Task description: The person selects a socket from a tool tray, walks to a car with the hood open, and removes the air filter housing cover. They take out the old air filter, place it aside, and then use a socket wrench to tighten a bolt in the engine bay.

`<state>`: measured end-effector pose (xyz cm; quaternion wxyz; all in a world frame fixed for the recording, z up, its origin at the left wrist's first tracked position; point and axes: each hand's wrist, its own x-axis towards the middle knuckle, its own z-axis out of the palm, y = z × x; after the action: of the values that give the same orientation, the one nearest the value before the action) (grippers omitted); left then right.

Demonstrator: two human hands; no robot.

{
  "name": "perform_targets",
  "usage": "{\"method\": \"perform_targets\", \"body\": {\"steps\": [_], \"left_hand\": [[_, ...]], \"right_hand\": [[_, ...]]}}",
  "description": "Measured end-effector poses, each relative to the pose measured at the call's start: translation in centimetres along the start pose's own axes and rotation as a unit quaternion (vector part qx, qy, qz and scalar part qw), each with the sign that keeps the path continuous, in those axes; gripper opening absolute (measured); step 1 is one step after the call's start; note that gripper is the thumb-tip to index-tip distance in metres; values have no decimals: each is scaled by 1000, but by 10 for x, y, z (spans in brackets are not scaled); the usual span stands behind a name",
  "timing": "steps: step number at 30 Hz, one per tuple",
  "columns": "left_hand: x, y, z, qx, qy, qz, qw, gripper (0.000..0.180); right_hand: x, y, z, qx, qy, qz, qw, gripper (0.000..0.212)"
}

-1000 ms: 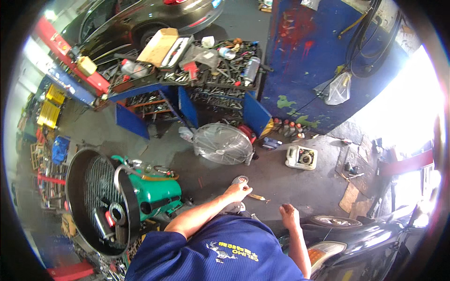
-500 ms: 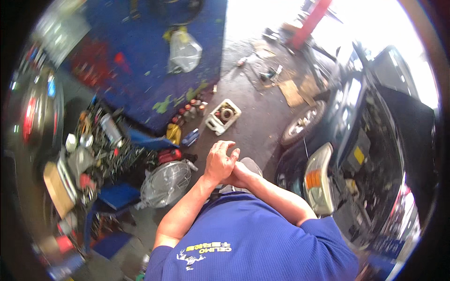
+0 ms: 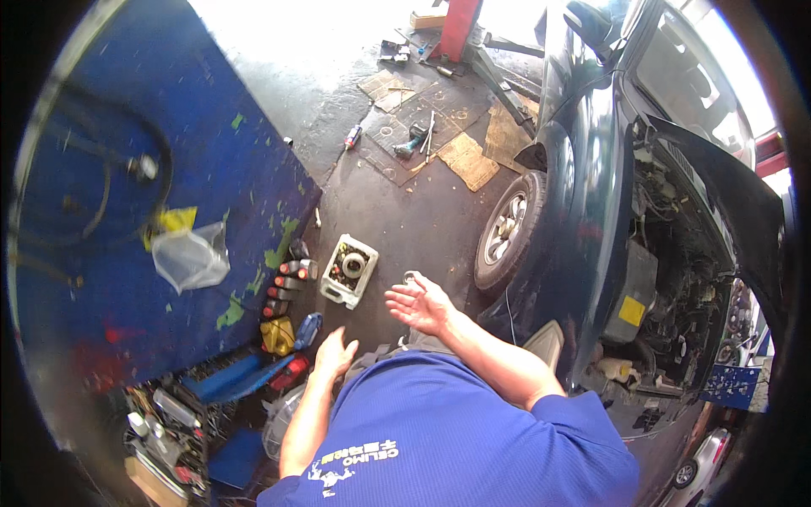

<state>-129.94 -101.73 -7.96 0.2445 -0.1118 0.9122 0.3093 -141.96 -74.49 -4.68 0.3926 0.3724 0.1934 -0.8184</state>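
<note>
My left hand (image 3: 335, 355) is low in front of me, its thumb and fingers apart and nothing visible in it. To its right my right hand (image 3: 422, 306) is turned palm up with the fingers stretched out, and the palm is bare. A small round pale object (image 3: 410, 277) shows just beyond the right hand; I cannot tell whether it touches the hand or lies on the floor. Ahead on the floor is a cut-open pale plastic container (image 3: 369, 253) with a ring-shaped part (image 3: 353, 265) and small dark pieces in it.
A dark green car (image 3: 583, 211) with its hood up stands at right, front wheel (image 3: 511, 228) turned outward. A blue panel (image 3: 110, 279) fills the left, with bottles (image 3: 283, 291) and a yellow jug (image 3: 277, 336) beside it. Farther off are cardboard (image 3: 467, 162), a drill (image 3: 410, 144) and a red post (image 3: 460, 29).
My hands were together and have parted, the left going left and the right turning palm up. The view has swung, showing more of the car and the far floor.
</note>
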Motion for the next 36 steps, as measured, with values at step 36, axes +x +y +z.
{"method": "perform_targets", "body": {"steps": [36], "left_hand": [[883, 138, -436, -307, 136, -129, 933, 50]], "right_hand": [[599, -765, 265, -924, 161, -43, 345, 28]]}}
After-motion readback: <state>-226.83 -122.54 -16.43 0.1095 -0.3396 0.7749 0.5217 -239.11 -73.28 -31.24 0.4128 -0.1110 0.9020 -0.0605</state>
